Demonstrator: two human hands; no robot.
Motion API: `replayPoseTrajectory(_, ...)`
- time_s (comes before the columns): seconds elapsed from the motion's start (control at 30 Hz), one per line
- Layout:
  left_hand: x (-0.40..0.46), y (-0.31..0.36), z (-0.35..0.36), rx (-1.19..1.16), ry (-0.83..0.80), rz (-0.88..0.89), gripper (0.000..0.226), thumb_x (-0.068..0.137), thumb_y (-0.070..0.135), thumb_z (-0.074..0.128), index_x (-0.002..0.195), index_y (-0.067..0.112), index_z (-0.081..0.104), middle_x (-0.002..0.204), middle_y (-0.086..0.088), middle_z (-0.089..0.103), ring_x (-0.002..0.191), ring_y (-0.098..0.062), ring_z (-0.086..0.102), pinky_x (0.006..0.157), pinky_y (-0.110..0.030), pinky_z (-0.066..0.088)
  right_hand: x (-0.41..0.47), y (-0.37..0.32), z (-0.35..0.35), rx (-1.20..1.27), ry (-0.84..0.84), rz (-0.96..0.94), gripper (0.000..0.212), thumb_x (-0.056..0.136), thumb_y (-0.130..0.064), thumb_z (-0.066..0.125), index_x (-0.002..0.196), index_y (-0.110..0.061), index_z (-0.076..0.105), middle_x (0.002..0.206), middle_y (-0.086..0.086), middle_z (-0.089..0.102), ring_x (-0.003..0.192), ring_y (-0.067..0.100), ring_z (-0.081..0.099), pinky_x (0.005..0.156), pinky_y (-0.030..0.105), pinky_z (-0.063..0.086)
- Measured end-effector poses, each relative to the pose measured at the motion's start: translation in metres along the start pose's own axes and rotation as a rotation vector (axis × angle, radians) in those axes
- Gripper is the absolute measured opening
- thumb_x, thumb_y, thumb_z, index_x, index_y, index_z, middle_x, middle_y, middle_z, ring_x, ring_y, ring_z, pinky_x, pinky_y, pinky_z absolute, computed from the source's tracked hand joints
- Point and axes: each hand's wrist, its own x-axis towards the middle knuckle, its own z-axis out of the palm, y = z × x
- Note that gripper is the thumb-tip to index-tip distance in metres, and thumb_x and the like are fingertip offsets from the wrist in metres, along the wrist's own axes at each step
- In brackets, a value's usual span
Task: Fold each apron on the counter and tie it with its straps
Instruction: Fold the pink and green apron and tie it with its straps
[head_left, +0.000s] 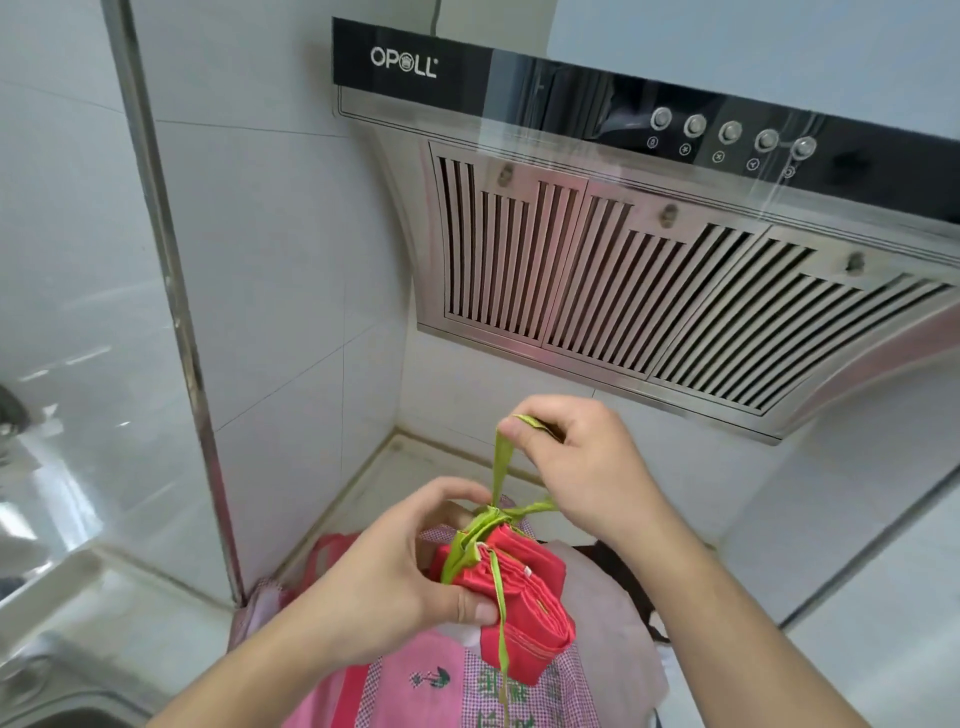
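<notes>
Two hands are tying a folded red apron with its green straps above the desk.

The left hand (395, 561) is gripping the folded red apron (519, 603), thumb pressing on its near side and fingers curling round the far side, holding the bundle in the air over a pile of other aprons. The right hand (576, 457) is pinching a green strap (503, 457) between thumb and forefinger and holding it taut, upward from the knot at the top of the bundle. Another green strap end is hanging down across the red fabric. Beneath, a pink checked apron (431, 680) with green embroidery is lying on the desk (872, 670), beside a pale cloth (608, 603). A steel range hood (649, 218) is hanging above, and a steel sink (62, 649) is sitting at the left.
</notes>
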Motion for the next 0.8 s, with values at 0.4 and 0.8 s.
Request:
replayPoseTrajectory(0.4,0.01,-0.014,0.016,-0.03,0.095,-0.041,0.107,0.053,0.009,0.102,0.134,0.05,0.047,0.113,0.001,0.062,0.084,-0.048,0.073,0.075,-0.066,0.061,0.021,0.004,0.007,-0.408,-0.012,0.272,0.012,0.09,-0.023,0.061,0.101,-0.02,0.061,0.104,0.001,0.065,0.102,0.026,0.062,0.091,0.041,0.052)
replayPoseTrajectory(0.8,0.012,-0.013,0.015,0.148,0.199,-0.023,0.092,0.063,0.01,0.1,0.124,0.044,0.039,0.108,0.006,0.064,0.062,-0.026,0.062,0.057,-0.033,0.049,0.009,0.018,0.011,0.317,-0.229,0.453,0.033,0.102,-0.016,0.063,0.07,-0.012,0.072,0.072,0.005,0.075,0.066,0.015,0.066,0.074,0.039,0.051)
